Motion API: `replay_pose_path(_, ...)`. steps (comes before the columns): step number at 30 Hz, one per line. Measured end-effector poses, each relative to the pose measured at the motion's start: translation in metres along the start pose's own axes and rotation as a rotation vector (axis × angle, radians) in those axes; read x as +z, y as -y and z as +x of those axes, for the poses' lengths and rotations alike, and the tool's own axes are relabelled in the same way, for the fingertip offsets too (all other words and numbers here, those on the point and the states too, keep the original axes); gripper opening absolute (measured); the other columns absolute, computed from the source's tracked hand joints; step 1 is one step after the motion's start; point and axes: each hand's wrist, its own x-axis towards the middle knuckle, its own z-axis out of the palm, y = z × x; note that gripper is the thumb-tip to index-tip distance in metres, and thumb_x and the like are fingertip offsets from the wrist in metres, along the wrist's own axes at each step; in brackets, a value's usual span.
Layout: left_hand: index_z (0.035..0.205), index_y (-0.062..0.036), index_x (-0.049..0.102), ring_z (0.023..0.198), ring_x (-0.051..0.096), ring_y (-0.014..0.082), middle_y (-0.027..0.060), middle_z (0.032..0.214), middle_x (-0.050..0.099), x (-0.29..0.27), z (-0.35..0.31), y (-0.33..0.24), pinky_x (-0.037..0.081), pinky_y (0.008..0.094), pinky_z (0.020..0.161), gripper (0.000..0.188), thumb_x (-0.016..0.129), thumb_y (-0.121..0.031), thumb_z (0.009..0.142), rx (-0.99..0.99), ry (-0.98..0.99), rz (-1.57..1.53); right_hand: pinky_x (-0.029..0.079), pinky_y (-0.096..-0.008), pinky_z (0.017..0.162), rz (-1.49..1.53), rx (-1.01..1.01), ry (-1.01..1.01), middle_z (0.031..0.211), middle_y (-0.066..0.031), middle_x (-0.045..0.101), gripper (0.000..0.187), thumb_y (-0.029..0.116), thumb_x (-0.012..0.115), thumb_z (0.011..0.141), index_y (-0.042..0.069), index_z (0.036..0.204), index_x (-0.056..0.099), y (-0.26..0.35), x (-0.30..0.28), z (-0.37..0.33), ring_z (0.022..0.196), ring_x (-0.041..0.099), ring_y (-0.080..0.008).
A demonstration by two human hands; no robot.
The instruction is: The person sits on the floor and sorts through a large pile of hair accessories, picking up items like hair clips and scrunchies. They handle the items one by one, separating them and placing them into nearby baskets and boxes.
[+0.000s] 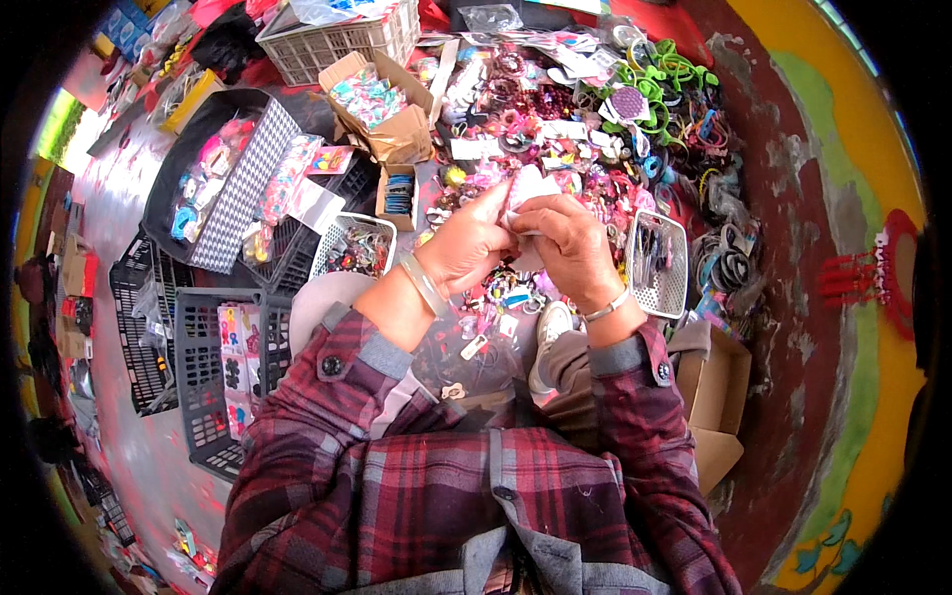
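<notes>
**White piece gripped from both sides above a colourful heap**

Directly between two bare hands, touching both, with neither one clearly nearer: the white piece, longer axis apparently running away from the checked shirt, middle partly hidden behind fingers. Cannot tell whether paper, thin card or something folded.

At the left edge of the white piece, the left hand: fingers bent, thumb side uppermost, holding on. At its right, the right hand: back of the hand turned up, thumb and forefinger pinching the middle, remaining fingers curled. Exact contact of the fingertips too small to tell.

On the shirt side of the white piece, both wrists angled inward, with a pale bangle at left and a slim metallic band at right. Plaid sleeves converging toward the piece from lower left and lower right.

Under and beyond the white piece: the heap, mostly pink and red trinkets. Near, left of it, a white basket of small goods; right of it, another pale basket. Farther, beyond it to the right, bright green loops; well beyond, to the left, a greyish crate.
</notes>
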Motion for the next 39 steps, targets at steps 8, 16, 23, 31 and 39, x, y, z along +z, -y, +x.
replay_pose_path(8, 0.135, 0.0008, 0.023, 0.117, 0.043, 0.0191, 0.0102, 0.132, 0.038, 0.004, -0.004, -0.003, 0.035, 0.0324, 0.097, 0.062, 0.047, 0.008, 0.079, -0.061, 0.079, -0.027, 0.048, -0.033, 0.067, -0.153, 0.131, -0.244, 0.082, -0.0114, 0.06, 0.025, -0.01, 0.05, 0.063, 0.004, 0.081, 0.059, -0.02, -0.028, 0.005, 0.077, 0.059, -0.0282)
replay_pose_path(16, 0.126, 0.0016, 0.037, 0.109, 0.049, 0.0183, 0.0078, 0.118, 0.049, -0.007, -0.003, 0.006, 0.04, 0.032, 0.092, 0.048, 0.046, 0.008, 0.079, -0.122, 0.023, 0.026, 0.047, -0.0352, 0.07, -0.131, -0.152, 0.033, 0.08, -0.0094, 0.059, 0.018, -0.004, 0.054, 0.065, 0.006, 0.08, 0.059, 0.002, 0.003, 0.003, 0.079, 0.058, -0.0276)
replay_pose_path(23, 0.131, 0.0042, 0.029, 0.113, 0.048, 0.0312, 0.0217, 0.12, 0.047, -0.002, -0.001, 0.002, 0.035, 0.0386, 0.1, 0.057, 0.044, 0.011, 0.076, -0.112, 0.074, -0.056, 0.047, -0.0265, 0.065, -0.152, 0.233, -0.341, 0.081, -0.0074, 0.06, 0.028, -0.015, 0.048, 0.06, 0.002, 0.079, 0.059, -0.036, -0.032, 0.003, 0.075, 0.059, -0.018)
replay_pose_path(31, 0.123, 0.0025, 0.039, 0.105, 0.054, 0.0266, 0.0129, 0.113, 0.054, -0.022, 0.001, 0.008, 0.042, 0.0347, 0.09, 0.049, 0.047, 0.007, 0.074, -0.162, 0.109, 0.03, 0.047, -0.0314, 0.07, -0.055, -0.102, -0.046, 0.08, -0.0061, 0.059, 0.025, -0.011, 0.054, 0.059, 0.007, 0.075, 0.06, -0.001, 0.0, 0.005, 0.08, 0.057, -0.024)
replay_pose_path(39, 0.122, 0.0037, 0.04, 0.101, 0.055, 0.0296, 0.019, 0.108, 0.055, -0.007, -0.002, 0.003, 0.042, 0.0358, 0.089, 0.051, 0.052, -0.001, 0.073, -0.015, 0.029, -0.081, 0.041, -0.0181, 0.058, 0.376, 0.598, -0.481, 0.077, 0.0035, 0.058, 0.015, -0.004, 0.054, 0.076, 0.006, 0.081, 0.064, -0.063, -0.041, -0.007, 0.068, 0.051, -0.004)
